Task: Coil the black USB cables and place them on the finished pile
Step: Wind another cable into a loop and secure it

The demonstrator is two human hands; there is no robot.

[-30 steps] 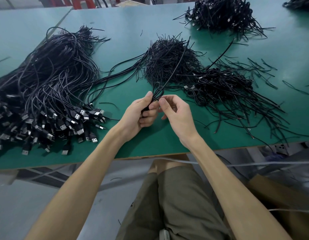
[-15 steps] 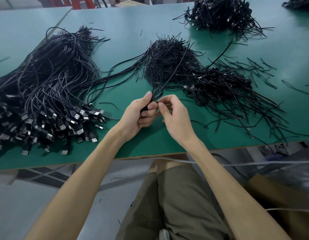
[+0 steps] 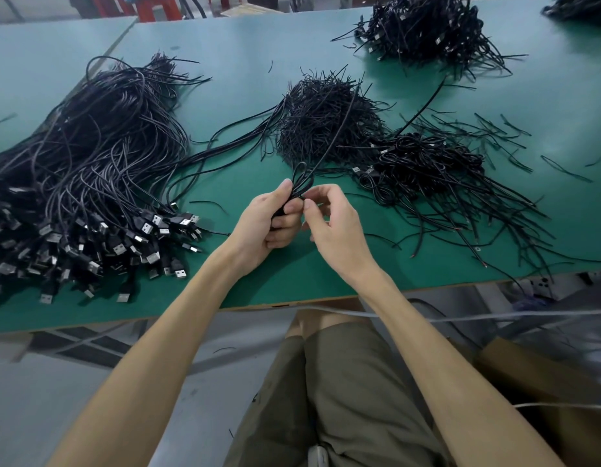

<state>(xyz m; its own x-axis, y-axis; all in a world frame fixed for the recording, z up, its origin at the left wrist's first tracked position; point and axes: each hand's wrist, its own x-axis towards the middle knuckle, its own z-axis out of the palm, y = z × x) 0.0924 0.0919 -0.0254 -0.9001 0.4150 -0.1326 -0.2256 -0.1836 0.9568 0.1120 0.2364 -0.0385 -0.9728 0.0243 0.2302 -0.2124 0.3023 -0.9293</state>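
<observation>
My left hand (image 3: 268, 224) is curled tight round a black cable (image 3: 300, 178). The thumb stands up along it and a small loop sticks out above the fist. My right hand (image 3: 332, 227) sits just beside it at 3 o'clock, fingers bent, with thumb and forefinger pinching the same cable right below the loop. The cable's loose tail runs away toward 1 o'clock, over a bristly heap of short black strands (image 3: 326, 119) at 12 o'clock.

Both hands hover above the green desk (image 3: 292, 278), near its front edge. At 2 o'clock, close by, lies the finished pile (image 3: 430, 163) of coiled cables, its stray ends fanning toward 4 o'clock. From 9 to 10 o'clock a big spread of uncoiled cables (image 3: 100, 139) covers the desk, their USB plugs (image 3: 150, 227) bunched at the near end. Well off at 1 o'clock sits another dark pile (image 3: 423, 25).
</observation>
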